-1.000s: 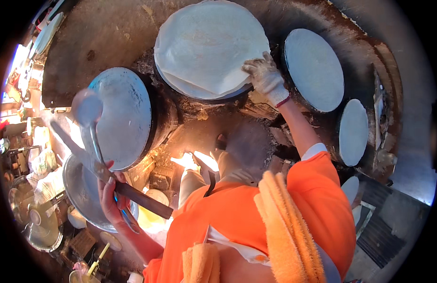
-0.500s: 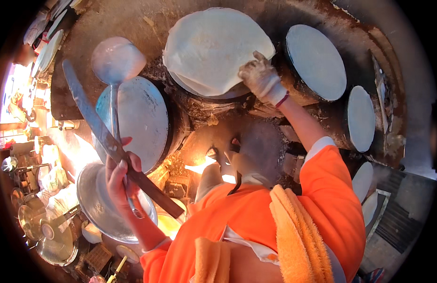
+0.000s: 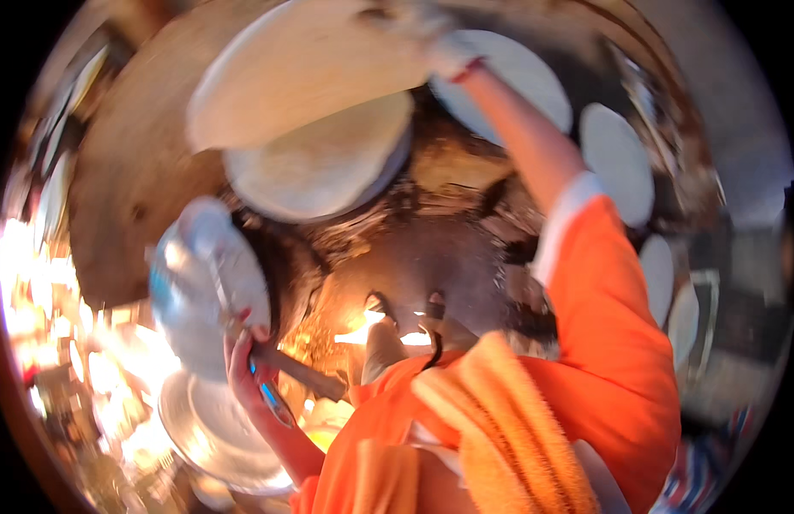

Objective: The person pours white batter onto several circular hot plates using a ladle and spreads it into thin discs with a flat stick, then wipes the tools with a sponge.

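My right hand (image 3: 410,26), in a pale glove and motion-blurred, grips the edge of a thin pale round sheet (image 3: 285,86), lifted above the top griddle (image 3: 311,180). The griddle's pale surface shows beneath it. My left hand (image 3: 247,351) is closed around a metal ladle (image 3: 217,274) and a long flat tool with a dark wooden handle (image 3: 302,368); the tool's far part is smeared by blur. Both are held over the left round griddle (image 3: 178,317), with a wide metal basin (image 3: 217,437) below.
Pale-topped round griddles stand at upper right (image 3: 500,77) and right (image 3: 615,163), with pale discs (image 3: 658,274) lower down. A sooty brown counter (image 3: 114,188) curves around them. My sandalled feet show in the middle. The cluttered left side is glaring and blurred.
My right hand has moved up, raising the sheet off the top griddle toward upper left. My left hand has shifted with the tools lower in view. The view has swung and blurred.
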The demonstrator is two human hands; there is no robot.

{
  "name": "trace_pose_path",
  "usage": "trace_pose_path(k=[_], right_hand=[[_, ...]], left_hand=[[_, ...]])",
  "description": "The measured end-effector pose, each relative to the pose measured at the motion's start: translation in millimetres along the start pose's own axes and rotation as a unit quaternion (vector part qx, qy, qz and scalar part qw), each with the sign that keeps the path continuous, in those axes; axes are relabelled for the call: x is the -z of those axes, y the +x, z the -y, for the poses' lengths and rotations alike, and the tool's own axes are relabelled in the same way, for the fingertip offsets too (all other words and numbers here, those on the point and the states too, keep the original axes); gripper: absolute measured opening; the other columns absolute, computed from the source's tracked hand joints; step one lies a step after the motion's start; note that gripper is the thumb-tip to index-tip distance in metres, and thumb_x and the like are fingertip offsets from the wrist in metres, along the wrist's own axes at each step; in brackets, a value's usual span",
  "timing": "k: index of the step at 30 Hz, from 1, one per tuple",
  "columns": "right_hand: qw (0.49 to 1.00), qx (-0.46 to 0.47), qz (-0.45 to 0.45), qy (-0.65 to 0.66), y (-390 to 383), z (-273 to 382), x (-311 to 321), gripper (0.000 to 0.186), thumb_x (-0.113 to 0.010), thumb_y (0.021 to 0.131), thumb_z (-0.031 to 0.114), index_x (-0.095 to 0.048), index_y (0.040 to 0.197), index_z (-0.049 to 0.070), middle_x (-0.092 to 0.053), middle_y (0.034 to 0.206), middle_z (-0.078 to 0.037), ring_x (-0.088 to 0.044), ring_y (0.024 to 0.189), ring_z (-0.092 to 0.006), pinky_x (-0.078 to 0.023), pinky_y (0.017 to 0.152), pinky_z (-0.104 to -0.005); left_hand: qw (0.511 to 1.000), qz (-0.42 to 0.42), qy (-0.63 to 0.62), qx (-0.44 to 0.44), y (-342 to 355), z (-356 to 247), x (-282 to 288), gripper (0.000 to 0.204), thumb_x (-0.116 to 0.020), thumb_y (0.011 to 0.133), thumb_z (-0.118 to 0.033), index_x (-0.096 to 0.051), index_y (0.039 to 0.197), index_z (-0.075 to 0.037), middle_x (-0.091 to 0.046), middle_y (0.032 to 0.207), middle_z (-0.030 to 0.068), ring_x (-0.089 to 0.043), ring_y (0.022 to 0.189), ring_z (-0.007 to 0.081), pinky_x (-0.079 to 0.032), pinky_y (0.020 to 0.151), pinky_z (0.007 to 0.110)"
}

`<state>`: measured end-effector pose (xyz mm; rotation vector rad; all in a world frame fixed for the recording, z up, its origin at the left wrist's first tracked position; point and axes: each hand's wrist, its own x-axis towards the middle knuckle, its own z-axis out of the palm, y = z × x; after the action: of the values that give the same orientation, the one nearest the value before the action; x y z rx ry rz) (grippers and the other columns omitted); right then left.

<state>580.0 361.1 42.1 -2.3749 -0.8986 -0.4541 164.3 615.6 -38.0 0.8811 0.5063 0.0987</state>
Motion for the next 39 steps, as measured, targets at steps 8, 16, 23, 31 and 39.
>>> trace_pose_path(k=[8, 16, 23, 31, 39], right_hand=[[0.991, 0.053, -0.039, -0.117, 82, 31, 28, 0.040, -0.060, 0.081, 0.037, -0.059, 0.104, 0.004, -0.064, 0.096, -0.016, -0.061, 0.092, -0.0308, -0.047, 0.080, -0.0382], [0.953, 0.194, -0.076, -0.219, -37, 139, 19, 0.026, -0.045, 0.087, 0.027, -0.055, 0.105, 0.012, -0.058, 0.101, -0.007, -0.055, 0.096, -0.0216, -0.037, 0.093, -0.0391], [0.949, 0.021, 0.201, -0.242, -168, 85, -114, 0.017, -0.036, 0.090, 0.020, -0.052, 0.094, 0.016, -0.054, 0.100, -0.001, -0.050, 0.101, -0.0166, -0.026, 0.103, -0.0428], [0.940, -0.017, 0.317, -0.124, -132, 78, -69, 0.076, -0.052, 0.079, 0.049, -0.030, 0.137, 0.005, -0.026, 0.140, -0.022, -0.023, 0.132, -0.0321, -0.020, 0.107, -0.0445], [0.938, -0.301, 0.170, -0.024, 14, -63, -123, 0.075, -0.066, 0.070, 0.035, -0.036, 0.131, 0.002, -0.049, 0.120, -0.022, -0.047, 0.113, -0.0328, -0.037, 0.097, -0.0366]], left_hand=[[0.971, 0.071, -0.171, -0.149, -18, -47, -25, 0.043, -0.043, 0.089, -0.010, -0.032, 0.127, 0.006, -0.054, 0.081, 0.0145, -0.034, 0.032, 0.0043, -0.027, 0.027, 0.016], [0.984, -0.066, -0.141, -0.083, -23, -4, 40, 0.037, -0.042, 0.090, -0.010, -0.036, 0.124, 0.004, -0.056, 0.085, 0.0186, -0.036, 0.033, 0.0049, -0.029, 0.030, 0.018], [0.987, -0.018, -0.152, -0.050, -7, -11, 47, 0.038, -0.039, 0.092, -0.009, -0.031, 0.127, 0.004, -0.056, 0.087, 0.0178, -0.036, 0.033, 0.0048, -0.032, 0.029, 0.018], [0.995, -0.084, 0.027, -0.051, 4, -30, 9, 0.035, -0.038, 0.091, -0.009, -0.035, 0.124, 0.002, -0.056, 0.082, 0.0146, -0.034, 0.034, 0.0049, -0.032, 0.030, 0.018], [0.982, 0.028, -0.136, -0.132, 27, -45, -41, 0.042, -0.037, 0.093, -0.011, -0.025, 0.129, 0.003, -0.054, 0.080, 0.0113, -0.037, 0.030, 0.0055, -0.033, 0.027, 0.018]])
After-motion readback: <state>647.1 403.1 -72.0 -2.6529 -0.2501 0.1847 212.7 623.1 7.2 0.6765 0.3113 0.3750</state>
